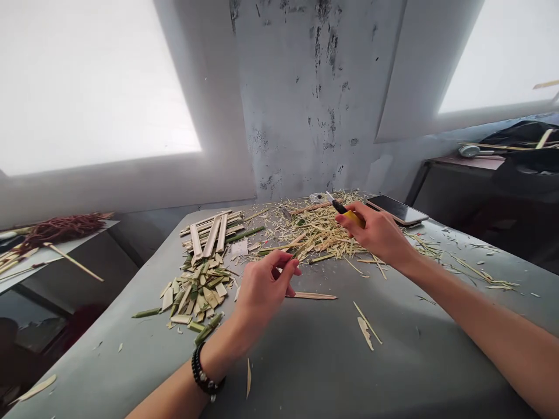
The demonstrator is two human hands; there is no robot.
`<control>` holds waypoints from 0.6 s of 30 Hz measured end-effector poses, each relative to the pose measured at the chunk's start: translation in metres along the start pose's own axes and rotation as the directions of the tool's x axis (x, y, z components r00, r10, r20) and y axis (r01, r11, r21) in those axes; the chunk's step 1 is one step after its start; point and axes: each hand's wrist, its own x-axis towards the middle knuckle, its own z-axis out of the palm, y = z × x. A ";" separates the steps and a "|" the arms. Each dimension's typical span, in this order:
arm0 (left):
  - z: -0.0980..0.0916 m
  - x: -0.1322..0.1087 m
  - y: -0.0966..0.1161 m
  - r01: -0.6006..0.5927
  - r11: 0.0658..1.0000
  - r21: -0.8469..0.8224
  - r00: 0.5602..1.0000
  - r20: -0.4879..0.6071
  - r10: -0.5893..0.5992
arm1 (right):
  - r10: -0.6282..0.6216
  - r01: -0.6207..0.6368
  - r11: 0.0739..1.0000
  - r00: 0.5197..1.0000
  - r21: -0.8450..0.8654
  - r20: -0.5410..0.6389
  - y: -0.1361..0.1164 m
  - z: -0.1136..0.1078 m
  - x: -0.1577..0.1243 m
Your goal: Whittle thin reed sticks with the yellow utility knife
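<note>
My right hand grips a utility knife with a yellow and black handle, its blade pointing up and to the left. Pinched between thumb and fingers of my left hand is a small green bamboo strip, mostly hidden by the fingers. Left of that hand lies a heap of short split bamboo pieces, with longer pale bamboo slats stacked behind it. Thin bamboo shavings are piled beyond both hands. A flat pale strip rests on the table just right of my left fingers.
The grey table carries scattered slivers, including a jagged pale chip. A dark-screened tablet lies at its back right. A side table on the left holds a reddish-brown fibre bundle. Behind stands a stained wall.
</note>
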 end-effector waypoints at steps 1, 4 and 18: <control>-0.001 0.001 -0.001 -0.006 1.000 0.023 1.000 0.001 0.006 | -0.022 0.020 0.998 0.999 0.057 0.045 -0.005 0.002 -0.004; -0.005 0.006 -0.006 -0.002 0.999 0.044 1.000 -0.022 0.003 | -0.118 0.080 0.984 0.962 0.158 0.245 -0.024 0.018 -0.021; -0.002 0.001 0.000 -0.027 0.997 0.072 0.999 -0.032 0.029 | 0.003 0.005 0.998 0.991 -0.063 0.132 -0.018 0.015 -0.011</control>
